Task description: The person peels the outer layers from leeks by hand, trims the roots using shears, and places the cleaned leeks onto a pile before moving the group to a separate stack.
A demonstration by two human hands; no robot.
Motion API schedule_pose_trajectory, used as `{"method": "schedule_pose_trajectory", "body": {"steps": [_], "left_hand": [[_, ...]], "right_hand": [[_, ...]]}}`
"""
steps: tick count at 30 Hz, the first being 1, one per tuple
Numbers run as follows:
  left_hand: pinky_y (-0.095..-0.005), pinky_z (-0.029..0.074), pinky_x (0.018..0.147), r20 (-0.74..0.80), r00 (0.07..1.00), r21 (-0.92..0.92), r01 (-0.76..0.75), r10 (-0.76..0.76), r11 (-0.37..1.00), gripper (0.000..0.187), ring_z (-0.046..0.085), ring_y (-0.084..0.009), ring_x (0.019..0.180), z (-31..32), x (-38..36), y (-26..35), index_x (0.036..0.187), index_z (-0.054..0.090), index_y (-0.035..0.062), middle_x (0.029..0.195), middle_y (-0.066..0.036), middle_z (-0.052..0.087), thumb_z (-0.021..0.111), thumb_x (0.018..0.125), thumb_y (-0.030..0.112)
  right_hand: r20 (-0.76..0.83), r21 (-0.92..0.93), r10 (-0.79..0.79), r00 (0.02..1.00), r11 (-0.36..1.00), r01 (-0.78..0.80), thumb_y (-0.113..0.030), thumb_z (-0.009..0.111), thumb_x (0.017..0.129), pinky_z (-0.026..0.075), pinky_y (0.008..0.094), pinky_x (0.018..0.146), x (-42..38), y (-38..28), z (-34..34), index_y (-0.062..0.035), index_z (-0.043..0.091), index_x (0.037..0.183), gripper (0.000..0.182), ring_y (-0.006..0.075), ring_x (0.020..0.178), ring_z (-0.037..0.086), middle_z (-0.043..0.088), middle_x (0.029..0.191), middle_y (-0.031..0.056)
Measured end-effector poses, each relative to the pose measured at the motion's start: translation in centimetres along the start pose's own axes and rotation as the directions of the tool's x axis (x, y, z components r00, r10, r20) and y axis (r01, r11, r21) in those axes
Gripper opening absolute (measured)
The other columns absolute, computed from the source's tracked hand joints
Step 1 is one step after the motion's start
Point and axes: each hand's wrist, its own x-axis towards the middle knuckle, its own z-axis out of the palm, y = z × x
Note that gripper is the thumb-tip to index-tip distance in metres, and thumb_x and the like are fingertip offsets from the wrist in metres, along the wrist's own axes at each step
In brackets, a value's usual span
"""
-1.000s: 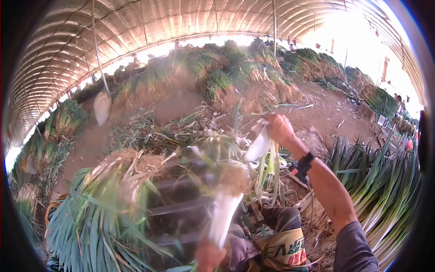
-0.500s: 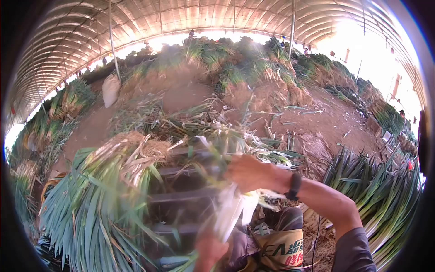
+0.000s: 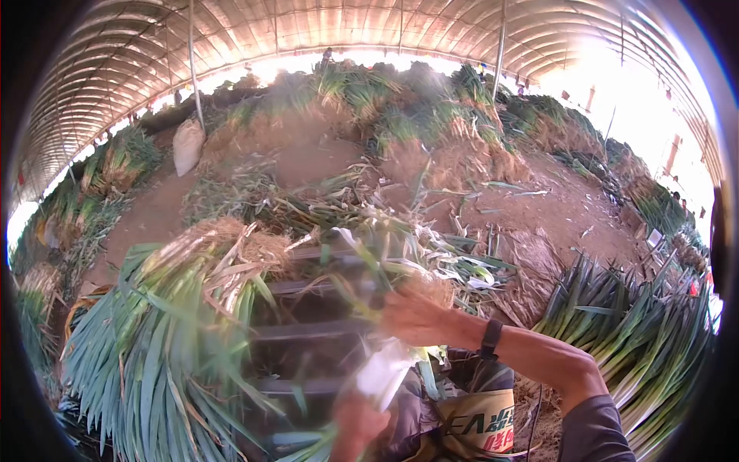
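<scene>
Evidently a peeling or trimming step on a single leek (image 3: 382,369): the person holds one stalk upright-tilted over the lap and works on its root end. The left hand (image 3: 356,426), low at the frame's bottom, is closed round the white shaft of the leek near its lower part. The right hand (image 3: 412,316), wearing a dark wristband (image 3: 490,339), is closed over the top of the same stalk, fingers wrapped at the root tuft (image 3: 431,289), which shows as a brown, fibrous clump just above the knuckles. Motion blur softens both hands, so the exact finger placement cannot be told.

Judgement: the outer skin or roots are being stripped; the next move likely calls for a firm pull by the right hand while the left steadies the shaft, without snapping the white part.

The leek lies between the two hands, touching both, slanting from lower left up to the right. To the person's left sits a heap of green-leaved leeks (image 3: 154,346); to the right, another stack of leeks (image 3: 639,339) lies fanned out. A dark crate frame (image 3: 308,331) stands just behind the hands. Bare earth floor (image 3: 570,208) and piled harvest fill the tunnel beyond.
</scene>
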Motion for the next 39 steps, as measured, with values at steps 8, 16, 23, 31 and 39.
{"method": "schedule_pose_trajectory", "body": {"steps": [8,16,23,31,39], "left_hand": [[-0.0542,0.053,0.094,-0.054,0.996,-0.063,-0.076,0.073,0.995,0.080,0.064,-0.0489,0.106,-1.0,0.0,-0.2,0.131,0.044,-0.0048,0.117,-0.032,0.060,0.076,0.069,0.034],[-0.0537,0.053,0.094,-0.073,0.989,-0.128,-0.137,0.128,0.982,0.079,0.064,-0.0480,0.106,-2.2,0.3,0.1,0.130,0.045,-0.0042,0.117,-0.030,0.061,0.076,0.069,0.036],[-0.0537,0.053,0.094,-0.156,0.971,-0.095,-0.195,0.179,0.976,0.084,0.063,-0.0484,0.107,-1.3,0.4,-0.6,0.134,0.042,-0.0037,0.118,-0.030,0.060,0.075,0.068,0.037],[-0.0536,0.053,0.094,-0.138,0.979,-0.114,-0.165,0.148,0.980,0.084,0.062,-0.0489,0.106,-1.7,-0.1,-0.8,0.134,0.042,-0.0030,0.118,-0.030,0.060,0.076,0.067,0.033],[-0.0443,0.058,0.086,0.131,0.985,-0.166,0.137,-0.116,0.977,0.065,0.072,-0.0375,0.096,-3.9,1.2,-3.1,0.120,0.059,-0.0015,0.104,-0.023,0.072,0.080,0.067,0.030]], "right_hand": [[-0.102,0.340,0.218,0.971,0.924,-0.172,-0.014,0.071,0.070,0.046,0.0422,0.077,0.2,0.6,2.0,-0.0089,0.069,0.098,0.029,0.0289,0.082,0.057,0.061,0.083,0.0086],[0.340,0.691,0.732,0.591,0.231,-0.685,-0.009,0.073,0.075,0.056,0.0386,0.073,0.8,1.9,-0.7,-0.0001,0.067,0.112,0.038,0.0277,0.079,0.069,0.071,0.090,0.0156],[0.357,0.876,0.829,0.431,-0.136,-0.463,-0.012,0.070,0.081,0.056,0.0333,0.067,1.1,3.2,-0.8,0.0001,0.071,0.111,0.033,0.0190,0.074,0.069,0.073,0.088,0.0123],[0.090,0.995,0.992,0.093,-0.093,0.029,-0.012,0.071,0.086,0.056,0.0345,0.058,-4.6,14.0,-2.8,0.0085,0.059,0.099,0.027,0.0201,0.073,0.066,0.065,0.085,0.0124],[-0.078,0.979,0.995,0.064,0.089,-0.184,-0.007,0.068,0.081,0.054,0.0325,0.069,-11.7,21.0,-9.0,0.0077,0.060,0.118,0.041,0.0191,0.080,0.066,0.068,0.100,0.0100]]}}
